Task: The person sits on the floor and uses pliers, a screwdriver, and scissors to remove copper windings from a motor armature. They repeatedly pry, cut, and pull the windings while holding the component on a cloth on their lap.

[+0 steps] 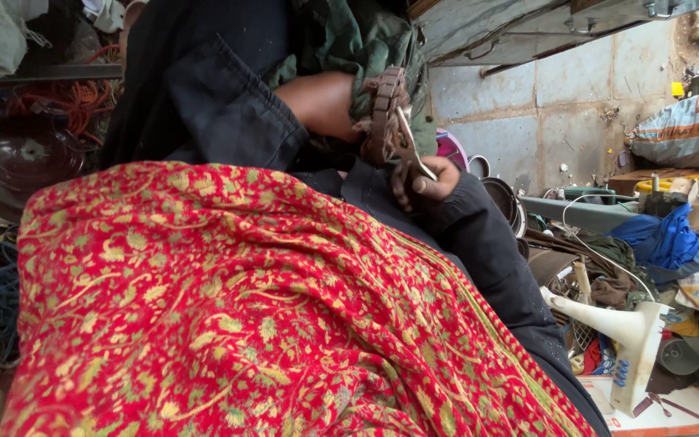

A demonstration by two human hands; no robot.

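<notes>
Work in hand appears to be gripping or prying at the brown ridged part point(383, 109), which sits just above the red patterned cloth point(244, 316); the next move, in my judgement, calls for steady counter-pressure on that part. The right hand point(426, 182) is closed around metal pliers point(410, 146), whose tip touches the part. The left hand point(325, 105) presses beside it, fingers hidden, so its opening cannot be told.

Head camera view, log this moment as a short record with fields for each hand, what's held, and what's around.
Right hand: grips a metal plier-like tool
Left hand: hidden; only the forearm shows, beside a brown ridged part
Lap: red cloth with gold floral pattern
Clothing: dark sleeves
Right side: white plastic funnel-shaped piece, blue cloth
Left side: tangled wires
</notes>
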